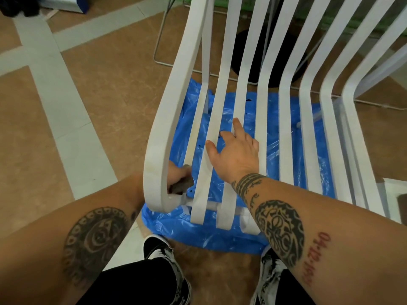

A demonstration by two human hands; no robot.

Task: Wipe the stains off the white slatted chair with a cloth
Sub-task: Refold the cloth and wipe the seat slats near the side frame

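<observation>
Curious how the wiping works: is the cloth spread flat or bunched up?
Bunched up: the cloth is a dark wad gripped in the left hand, partly hidden behind the chair's side rail.

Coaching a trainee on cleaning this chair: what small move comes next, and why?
Probably slide the cloth back along the first narrow slat. The left hand grips it in the gap beside the side band, faint yellowish marks show on that slat, and the right hand lies flat on the neighbouring slats.
</observation>
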